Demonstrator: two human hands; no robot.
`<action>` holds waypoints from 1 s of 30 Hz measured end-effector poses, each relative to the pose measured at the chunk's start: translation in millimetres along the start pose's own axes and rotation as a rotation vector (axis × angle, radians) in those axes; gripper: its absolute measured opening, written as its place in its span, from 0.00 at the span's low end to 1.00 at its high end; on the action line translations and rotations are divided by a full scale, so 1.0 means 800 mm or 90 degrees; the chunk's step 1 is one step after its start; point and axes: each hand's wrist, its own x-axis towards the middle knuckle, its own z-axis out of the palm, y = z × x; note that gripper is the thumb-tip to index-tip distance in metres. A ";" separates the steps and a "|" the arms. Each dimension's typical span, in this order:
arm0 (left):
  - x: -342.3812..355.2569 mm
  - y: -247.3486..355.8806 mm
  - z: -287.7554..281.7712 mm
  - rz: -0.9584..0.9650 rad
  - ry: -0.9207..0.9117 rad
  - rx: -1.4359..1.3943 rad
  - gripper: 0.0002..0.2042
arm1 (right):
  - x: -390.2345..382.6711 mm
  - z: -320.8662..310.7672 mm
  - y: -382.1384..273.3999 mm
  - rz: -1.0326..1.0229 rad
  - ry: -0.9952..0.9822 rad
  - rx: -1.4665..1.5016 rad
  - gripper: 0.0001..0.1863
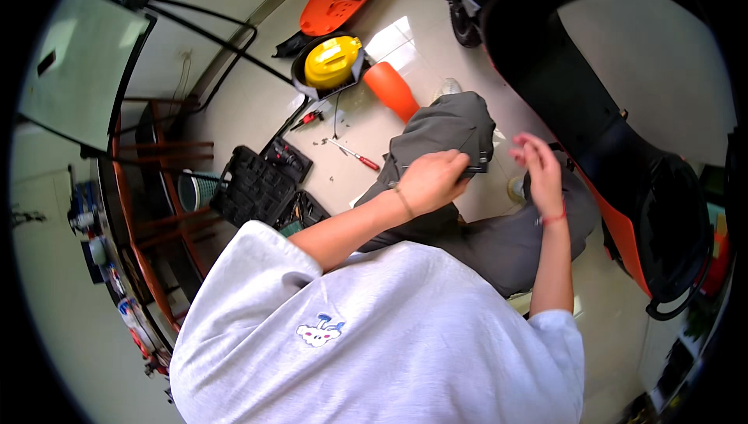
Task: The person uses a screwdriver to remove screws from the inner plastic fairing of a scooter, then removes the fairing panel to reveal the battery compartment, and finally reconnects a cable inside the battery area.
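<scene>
My left hand [433, 180] is over my left knee, its fingers curled closed. At its fingertips shows a small dark piece with a shiny edge [477, 167], whose kind I cannot make out. To the right, my right hand [541, 172] is raised above my right thigh, slightly blurred. Its fingers are apart and nothing shows in them. Grey trousers [444, 130] cover my bent legs. Close to my right hand stands a scooter with a black and orange body [608, 128].
On the tiled floor lie a red-handled screwdriver [365, 161], loose screws and an open black tool case [253, 189]. Beyond are an orange curved panel [392, 89], a black bin with a yellow helmet-like shell [331, 62] and a larger orange panel [331, 5]. A wooden rack [160, 182] stands left.
</scene>
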 end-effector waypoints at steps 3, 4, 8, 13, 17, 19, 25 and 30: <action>-0.006 -0.003 0.018 0.044 0.032 -0.036 0.08 | -0.060 0.070 -0.026 0.008 -0.077 -0.028 0.21; 0.001 0.002 0.029 0.057 0.050 -0.061 0.08 | -0.071 0.074 -0.035 -0.001 -0.065 -0.121 0.22; -0.012 0.017 0.039 0.122 0.062 -0.105 0.08 | -0.077 0.075 -0.033 0.078 0.092 -0.126 0.15; 0.000 -0.065 -0.022 0.064 0.323 -0.281 0.09 | -0.078 0.065 -0.057 0.114 0.336 -0.015 0.14; -0.087 -0.389 0.087 -0.566 0.503 -0.442 0.10 | -0.083 0.040 -0.077 0.071 0.440 0.057 0.13; -0.183 -0.505 0.182 -0.845 0.395 -0.482 0.14 | -0.089 0.018 -0.069 0.081 0.454 0.079 0.13; -0.289 -0.580 0.296 -1.033 0.077 -0.340 0.25 | -0.097 0.007 -0.072 0.186 0.537 0.046 0.10; -0.268 -0.611 0.348 -1.185 0.106 -0.342 0.23 | -0.085 0.020 -0.085 0.232 0.620 0.014 0.09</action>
